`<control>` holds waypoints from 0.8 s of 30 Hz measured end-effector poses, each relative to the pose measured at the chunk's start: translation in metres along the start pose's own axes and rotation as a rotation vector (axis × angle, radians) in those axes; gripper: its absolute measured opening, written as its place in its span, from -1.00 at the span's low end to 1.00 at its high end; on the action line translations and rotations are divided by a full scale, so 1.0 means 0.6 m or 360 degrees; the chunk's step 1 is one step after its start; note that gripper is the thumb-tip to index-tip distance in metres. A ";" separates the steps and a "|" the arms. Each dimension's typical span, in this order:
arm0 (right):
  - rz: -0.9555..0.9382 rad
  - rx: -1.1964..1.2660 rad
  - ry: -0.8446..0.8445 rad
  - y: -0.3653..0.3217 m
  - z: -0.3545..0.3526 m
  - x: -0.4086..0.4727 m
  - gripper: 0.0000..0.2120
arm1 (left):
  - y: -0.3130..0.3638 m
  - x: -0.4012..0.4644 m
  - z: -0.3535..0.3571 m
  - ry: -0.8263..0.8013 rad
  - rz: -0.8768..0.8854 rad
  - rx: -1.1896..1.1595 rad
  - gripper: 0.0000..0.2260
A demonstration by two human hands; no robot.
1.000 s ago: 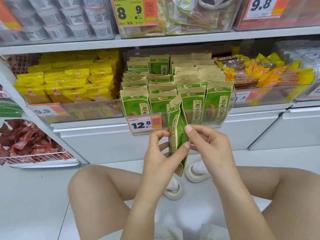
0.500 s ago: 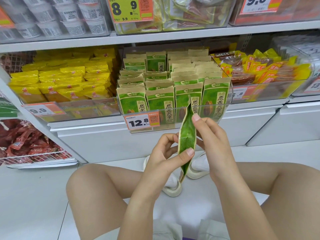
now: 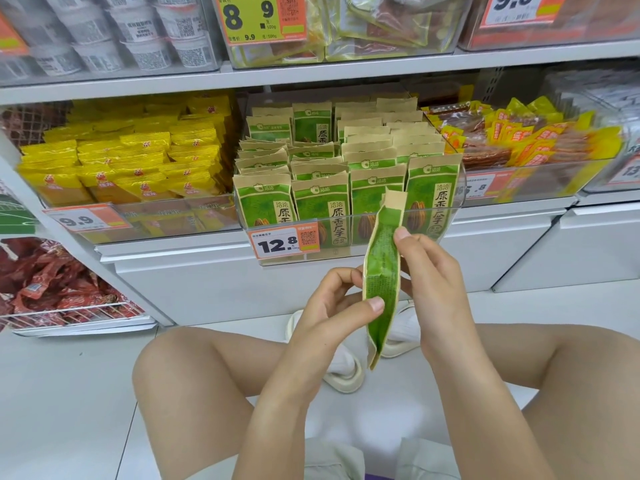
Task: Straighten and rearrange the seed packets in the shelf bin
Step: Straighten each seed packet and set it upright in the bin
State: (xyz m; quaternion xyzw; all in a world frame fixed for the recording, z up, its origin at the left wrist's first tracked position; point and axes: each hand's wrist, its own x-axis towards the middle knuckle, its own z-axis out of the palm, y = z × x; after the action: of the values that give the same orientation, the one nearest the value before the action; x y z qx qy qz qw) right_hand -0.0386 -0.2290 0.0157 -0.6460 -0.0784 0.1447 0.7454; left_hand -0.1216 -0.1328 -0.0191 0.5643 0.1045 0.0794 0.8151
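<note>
Both hands pinch one green seed packet (image 3: pixel 381 271) edge-on, out in front of the clear shelf bin (image 3: pixel 346 251). The left hand (image 3: pixel 329 306) thumbs its lower edge; the right hand (image 3: pixel 429 271) fingers reach mid-height. It looks light, soft and crinkly, best held by its side seams. Other packets stand upright in the bin.

I'm looking at a shop aisle, low down near the floor (image 3: pixel 69 393), which is pale and glossy w/ even, bright light. White shelf board (image 3: pixel 311 76) runs across the top; below it, white cabinet fronts (image 3: pixel 221 282) along the base. Left bin has yellow snack bags (image 3: pixel 138 161), w/ an orange price tag (image 3: pixel 86 220) reading 9.9. Far left, a wire basket (image 3: pixel 69 315) w/ red packs. Right side: orange-yellow snack packs (image 3: pixel 540 136). Upper shelf, white tubs (image 3: pixel 114 32).
</note>
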 end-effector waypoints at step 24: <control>0.0108 -0.0074 -0.0748 0.018 -0.007 -0.026 -0.77 | 0.038 0.003 -0.008 0.0544 0.0281 -0.0448 -0.79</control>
State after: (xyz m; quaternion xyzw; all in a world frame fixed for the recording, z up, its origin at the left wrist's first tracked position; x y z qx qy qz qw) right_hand -0.0534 -0.2366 0.0057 -0.6137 -0.2314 0.3142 0.6864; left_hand -0.1214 -0.1203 0.0005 0.4304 0.1793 0.2586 0.8460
